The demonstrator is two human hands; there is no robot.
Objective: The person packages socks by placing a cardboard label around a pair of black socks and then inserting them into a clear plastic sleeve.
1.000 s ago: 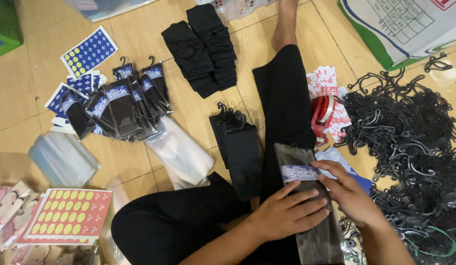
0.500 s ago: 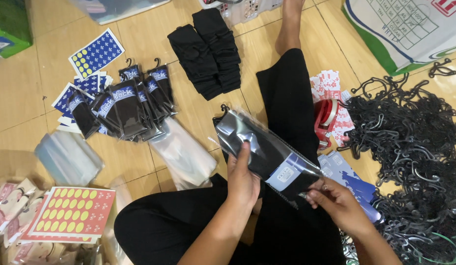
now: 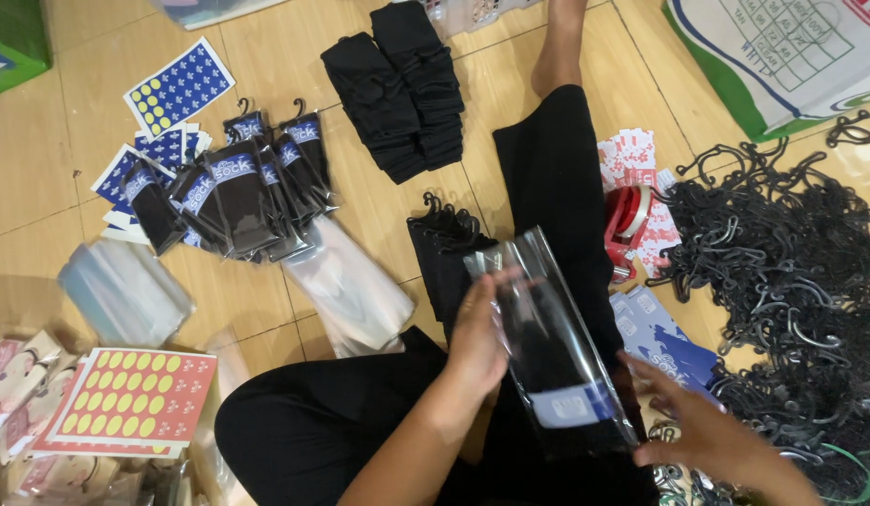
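Left hand point(image 3: 480, 337) is raised over the lap, fingers curled and clamped on the left edge of a clear plastic bag point(image 3: 547, 337); thumb is seen near the bag's upper part. Left forearm is angled up from the lower centre of the view. Right hand point(image 3: 697, 426) is held low at the bag's lower right, fingers spread and apart, fingertips just beside the bag's bottom corner; contact cannot be told. The two hands are kept apart, one on each side of the bag.

The bag is held tilted above the black-trousered right leg point(image 3: 557, 178), top end toward upper left, bottom toward lower right. It is long, narrow and glossy, with a dark sock inside and a blue label band point(image 3: 573, 405) across the lower end. The top of the bag is seen empty and transparent.

Around it: a hooked black sock bundle point(image 3: 444, 253) lies on the floor just left of the bag. Packed socks point(image 3: 238, 192) are fanned out at left, loose clear bags point(image 3: 355, 286) beside them. Folded black socks point(image 3: 402, 89) are stacked at top centre. A heap of black plastic hooks point(image 3: 791, 272) is at right, a red tape dispenser point(image 3: 627, 220) near the knee, blue cards point(image 3: 664, 337) under the right hand.
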